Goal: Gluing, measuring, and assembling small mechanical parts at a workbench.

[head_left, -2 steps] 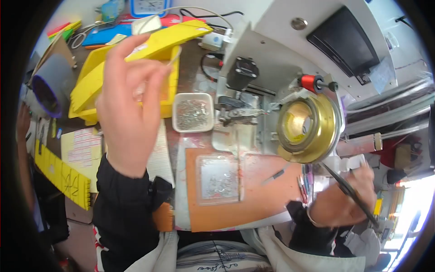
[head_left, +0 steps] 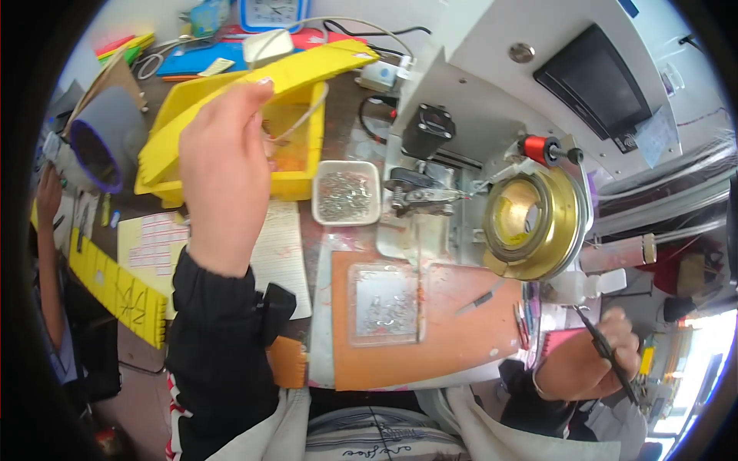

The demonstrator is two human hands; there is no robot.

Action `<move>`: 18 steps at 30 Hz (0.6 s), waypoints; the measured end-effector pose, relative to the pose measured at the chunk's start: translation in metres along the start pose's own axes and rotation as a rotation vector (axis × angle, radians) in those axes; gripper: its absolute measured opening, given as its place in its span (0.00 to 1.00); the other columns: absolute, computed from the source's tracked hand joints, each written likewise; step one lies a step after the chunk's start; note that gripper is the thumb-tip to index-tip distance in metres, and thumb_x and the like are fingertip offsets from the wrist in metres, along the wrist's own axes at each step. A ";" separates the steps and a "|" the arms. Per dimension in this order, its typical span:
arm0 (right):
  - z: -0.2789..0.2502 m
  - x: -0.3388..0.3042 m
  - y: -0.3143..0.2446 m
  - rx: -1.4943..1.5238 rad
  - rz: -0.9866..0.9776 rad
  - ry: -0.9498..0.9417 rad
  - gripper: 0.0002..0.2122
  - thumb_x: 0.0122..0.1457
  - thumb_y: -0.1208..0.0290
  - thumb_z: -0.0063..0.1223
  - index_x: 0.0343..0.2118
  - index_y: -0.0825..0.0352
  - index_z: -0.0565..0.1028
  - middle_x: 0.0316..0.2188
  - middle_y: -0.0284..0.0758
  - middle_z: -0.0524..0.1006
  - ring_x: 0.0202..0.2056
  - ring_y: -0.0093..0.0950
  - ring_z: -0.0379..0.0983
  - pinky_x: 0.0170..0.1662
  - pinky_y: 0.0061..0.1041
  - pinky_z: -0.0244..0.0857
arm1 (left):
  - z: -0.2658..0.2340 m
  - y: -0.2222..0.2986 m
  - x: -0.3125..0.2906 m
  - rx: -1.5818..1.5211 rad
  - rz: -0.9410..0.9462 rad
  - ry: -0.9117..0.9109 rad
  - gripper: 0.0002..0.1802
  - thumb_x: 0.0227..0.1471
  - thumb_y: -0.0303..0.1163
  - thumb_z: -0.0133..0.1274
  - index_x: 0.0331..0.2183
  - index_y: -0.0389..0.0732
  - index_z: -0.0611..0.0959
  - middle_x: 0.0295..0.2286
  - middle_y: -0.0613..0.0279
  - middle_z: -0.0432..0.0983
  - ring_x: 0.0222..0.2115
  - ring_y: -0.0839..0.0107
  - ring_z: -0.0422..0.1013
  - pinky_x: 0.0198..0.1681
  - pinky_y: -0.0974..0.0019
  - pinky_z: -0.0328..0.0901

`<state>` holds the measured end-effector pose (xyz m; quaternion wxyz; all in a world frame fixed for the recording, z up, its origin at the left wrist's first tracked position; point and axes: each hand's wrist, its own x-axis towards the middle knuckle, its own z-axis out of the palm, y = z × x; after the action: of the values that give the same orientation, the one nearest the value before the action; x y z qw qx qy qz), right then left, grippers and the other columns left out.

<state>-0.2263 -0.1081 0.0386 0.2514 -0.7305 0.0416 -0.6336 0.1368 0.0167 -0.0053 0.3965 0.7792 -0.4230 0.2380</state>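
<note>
My left hand (head_left: 227, 173) is raised at the near left side of a yellow bin (head_left: 307, 180). Its fingers are curled and close together; what they hold, if anything, is hidden. The fingertips overlap a long yellow strip (head_left: 315, 65) lying across the bin. A thin pale cord (head_left: 311, 114) curves down inside the bin toward the hand. At the right, my right hand (head_left: 588, 369) is closed around black tweezers (head_left: 607, 353), their tips pointing up and left. It is beside the bench edge, near a gold-coloured spool (head_left: 573, 219).
A white dish of small metal parts (head_left: 373, 196) stands beside the bin. A clear tray (head_left: 354, 307) with small pieces and a knife (head_left: 477, 301) lie on an orange mat (head_left: 453, 353). The grey machine (head_left: 469, 100) occupies the back right. Another person's arm (head_left: 50, 253) shows at far left.
The view has shifted slightly, so the bench sits farther right. My left hand has turned, and its raised index finger has come down. My right hand and tweezers have moved a little lower relative to the spool.
</note>
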 end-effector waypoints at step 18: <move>-0.013 0.032 -0.089 0.155 0.218 -0.269 0.10 0.51 0.77 0.55 0.38 0.67 0.78 0.35 0.37 0.78 0.32 0.34 0.74 0.33 0.29 0.64 | -0.016 0.022 0.019 -0.030 0.160 0.041 0.18 0.57 0.25 0.51 0.50 0.40 0.79 0.54 0.55 0.70 0.59 0.64 0.61 0.61 0.61 0.53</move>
<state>-0.2551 -0.0469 0.1057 0.3775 -0.7781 0.0377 -0.5006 0.1278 0.0130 0.0266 0.3965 0.7319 -0.4790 0.2786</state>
